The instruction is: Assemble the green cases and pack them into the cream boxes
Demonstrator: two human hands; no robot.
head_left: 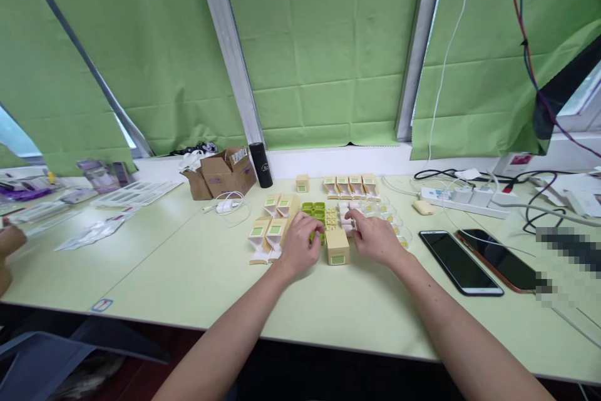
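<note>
A small kraft-coloured box [338,249] with a green label stands on the table between my hands. My left hand [302,243] is closed beside it, its curled fingertips over the near end of a set of green square cups [313,208]; what they grip, if anything, is hidden. My right hand [374,237] reaches toward a group of small whitish-pink cylinders [344,208], index finger stretched out and thumb apart from it. Small yellow pieces [331,218] lie in rows between cups and cylinders. Clear round cups with yellow centres [387,216] sit behind my right hand.
Partly unfolded small boxes [276,228] lie left; more [351,186] stand at the back beside another box [302,184]. Two phones [460,262] and a power strip [469,199] with cables lie right. A cardboard carton [228,172] and black bottle [261,165] stand back left. Another person's hand [10,239] shows far left.
</note>
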